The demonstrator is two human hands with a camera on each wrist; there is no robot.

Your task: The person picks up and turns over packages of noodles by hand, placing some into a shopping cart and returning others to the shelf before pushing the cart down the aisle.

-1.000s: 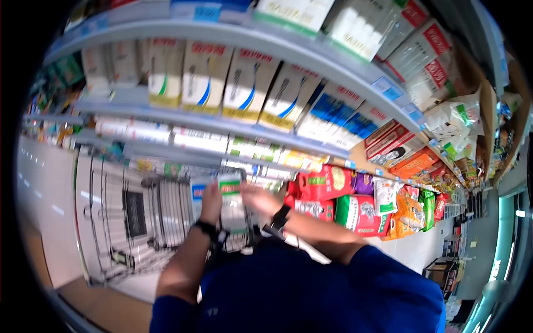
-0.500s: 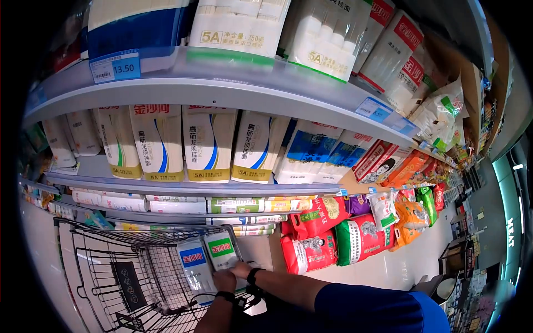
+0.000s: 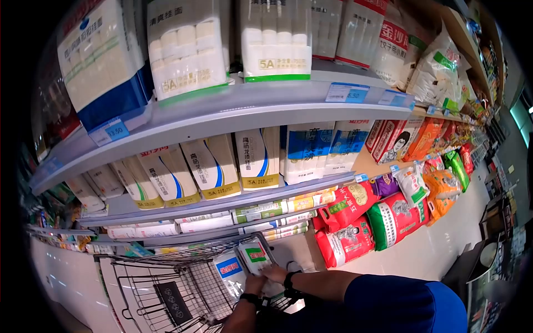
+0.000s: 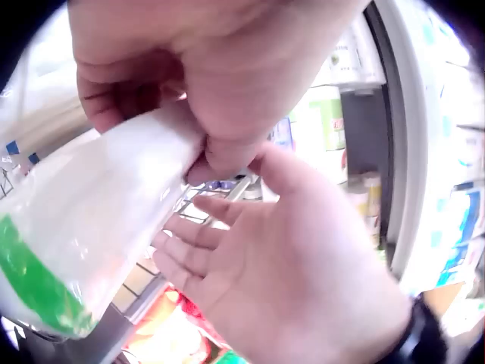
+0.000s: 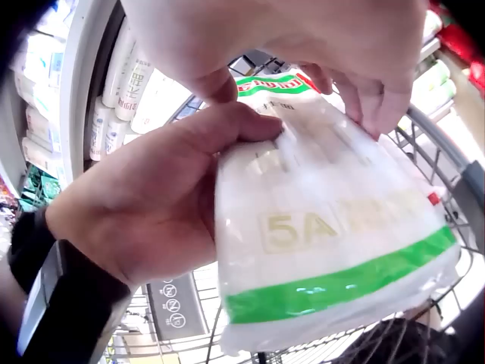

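Note:
My left hand grips a white noodle pack with a green band and "5A" printed on it, its thumb pressed on the upper face. In the left wrist view this hand comes from above, with the pack tilted below it. Close alongside, my right hand shows its palm, the fingers mostly straight and spread. In the right wrist view the right hand arches over the pack's far part. A second noodle pack with a blue label lies beside the first, over the shopping cart.
The wire shopping cart stands below the hands. Shelves of upright noodle packs run along the front. Rolled packs lie on a lower shelf. Red and green bags are stacked on the floor to the right.
The view has swung, so cart and hands appear lower and farther right than half a second ago. One second ago the hands were farther apart at the pack's sides; now they are close together.

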